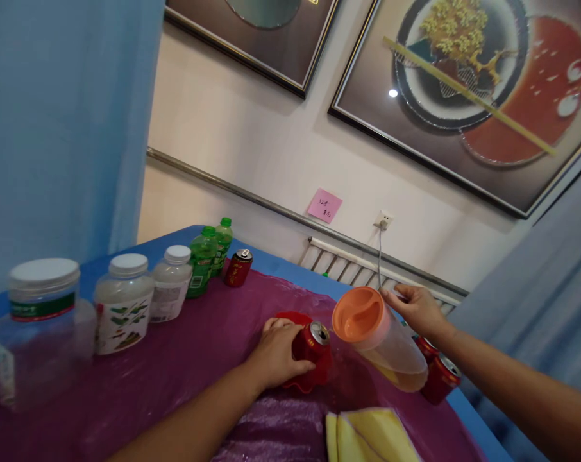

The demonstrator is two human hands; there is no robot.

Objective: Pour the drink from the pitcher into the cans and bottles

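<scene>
My left hand (pixel 278 353) is wrapped round a red soda can (pixel 314 343), whose opened top faces up. Under the can lies a red scalloped dish (pixel 303 384). To the right, my right hand (pixel 418 311) grips a clear plastic pitcher (pixel 391 356) on its far side; the handle is mostly hidden. The pitcher has an orange lid (pixel 359 314) and leans left toward the can, with some yellowish liquid low inside it. A folded yellow cloth (pixel 372 436) is at the near edge, below the pitcher.
Clear jars with white lids (pixel 124 305), green bottles (pixel 202 263) and another red can (pixel 238 268) line the left and back of the purple-covered table (pixel 199 366). More red cans (pixel 441 380) stand right of the pitcher. A radiator (pixel 338 264) is behind.
</scene>
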